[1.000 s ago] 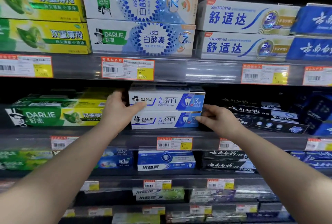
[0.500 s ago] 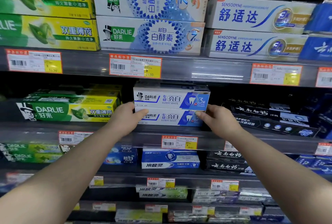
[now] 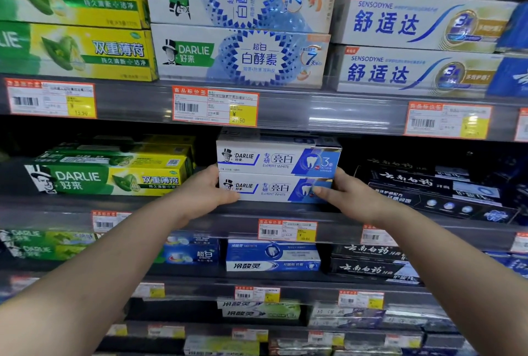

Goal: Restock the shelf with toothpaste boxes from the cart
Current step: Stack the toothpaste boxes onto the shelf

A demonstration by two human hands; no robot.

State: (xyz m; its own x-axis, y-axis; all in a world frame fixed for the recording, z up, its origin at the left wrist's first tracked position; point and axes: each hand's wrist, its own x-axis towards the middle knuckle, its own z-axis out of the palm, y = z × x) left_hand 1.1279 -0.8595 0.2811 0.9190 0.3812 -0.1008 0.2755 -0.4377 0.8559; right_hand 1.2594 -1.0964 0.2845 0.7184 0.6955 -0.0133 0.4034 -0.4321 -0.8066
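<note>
Left hand [image 3: 206, 193] and right hand [image 3: 348, 198], looser a second ago, now grip both ends of the lower white-and-blue cardboard toothpaste box [image 3: 271, 188], likely squaring it on the grey metal shelf [image 3: 228, 224].

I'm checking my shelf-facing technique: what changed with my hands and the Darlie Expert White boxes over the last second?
The left hand slid down to the left end of the lower white box. The right hand moved in onto its right end, thumb now across the front. Both now hold it. The upper white box stays stacked on top.
</note>
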